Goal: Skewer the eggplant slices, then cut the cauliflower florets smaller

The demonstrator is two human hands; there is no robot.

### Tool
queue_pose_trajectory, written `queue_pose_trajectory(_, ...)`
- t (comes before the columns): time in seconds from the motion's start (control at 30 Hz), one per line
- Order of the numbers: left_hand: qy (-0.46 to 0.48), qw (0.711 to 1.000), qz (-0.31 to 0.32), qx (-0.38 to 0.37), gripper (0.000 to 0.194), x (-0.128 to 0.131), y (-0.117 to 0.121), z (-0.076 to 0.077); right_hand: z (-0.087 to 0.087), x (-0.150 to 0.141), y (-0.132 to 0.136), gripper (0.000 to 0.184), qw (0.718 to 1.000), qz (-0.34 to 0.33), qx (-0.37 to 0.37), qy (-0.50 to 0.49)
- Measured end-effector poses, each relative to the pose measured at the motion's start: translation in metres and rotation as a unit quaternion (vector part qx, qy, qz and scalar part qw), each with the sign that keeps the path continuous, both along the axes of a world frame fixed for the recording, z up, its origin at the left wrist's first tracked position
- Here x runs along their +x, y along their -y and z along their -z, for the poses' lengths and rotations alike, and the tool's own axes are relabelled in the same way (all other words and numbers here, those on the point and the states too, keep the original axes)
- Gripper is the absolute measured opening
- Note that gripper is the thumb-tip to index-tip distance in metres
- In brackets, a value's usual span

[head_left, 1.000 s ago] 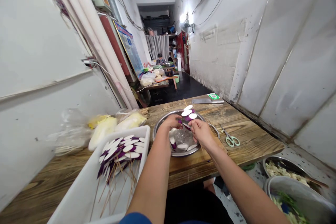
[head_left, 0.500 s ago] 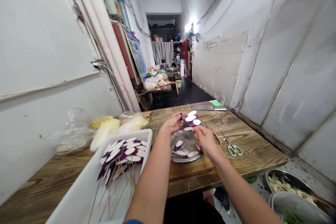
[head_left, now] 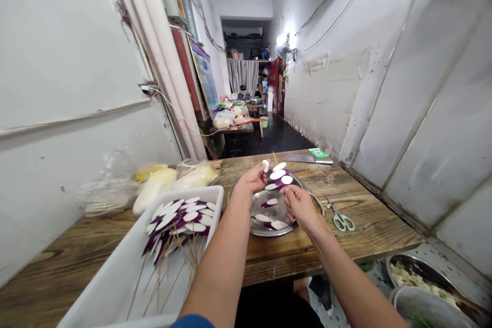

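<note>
My left hand pinches a single eggplant slice, its white face showing, just left of a bamboo skewer. My right hand is closed on the lower end of that skewer. Several purple-edged eggplant slices are threaded on it, and its bare tip points away from me. Both hands are over a round metal tray, where a few loose eggplant slices lie.
On the left, a white bin holds several finished eggplant skewers. Plastic bags lie behind it. Green-handled scissors and a cleaver rest on the wooden table. Bowls of food stand low at right. A person sits far back.
The slice in my left hand has turned from its purple side to its white face. Loose slices in the tray lie differently. My right hand still grips the skewer; the view has shifted slightly.
</note>
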State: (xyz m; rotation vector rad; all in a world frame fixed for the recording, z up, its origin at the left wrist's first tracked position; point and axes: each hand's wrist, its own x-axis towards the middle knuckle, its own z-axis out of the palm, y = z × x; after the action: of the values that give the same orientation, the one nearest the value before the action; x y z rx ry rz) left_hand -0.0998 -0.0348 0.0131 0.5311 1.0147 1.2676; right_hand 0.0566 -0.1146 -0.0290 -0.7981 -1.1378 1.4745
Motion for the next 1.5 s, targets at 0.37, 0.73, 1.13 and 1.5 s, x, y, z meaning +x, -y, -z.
queue_pose_trajectory(0.37,-0.048,0.991,-0.122,0.037,0.016,0.003,-0.001,-0.001,0.002,-0.001,-0.001,0.028,1.000,-0.009,0.000,0.009)
queue_pose_trajectory(0.73,-0.031,0.990,-0.102,0.093,0.010,0.008,0.007,-0.008,-0.005,0.002,0.002,0.021,0.997,-0.050,-0.010,0.054)
queue_pose_trajectory(1.13,0.042,0.987,-0.128,0.082,0.009,-0.002,-0.001,-0.006,0.002,0.000,0.000,0.022,0.993,-0.045,0.037,0.106)
queue_pose_trajectory(1.5,0.127,0.982,-0.136,0.006,0.017,-0.007,-0.002,-0.014,0.000,0.001,0.001,0.021,0.983,-0.039,0.069,0.168)
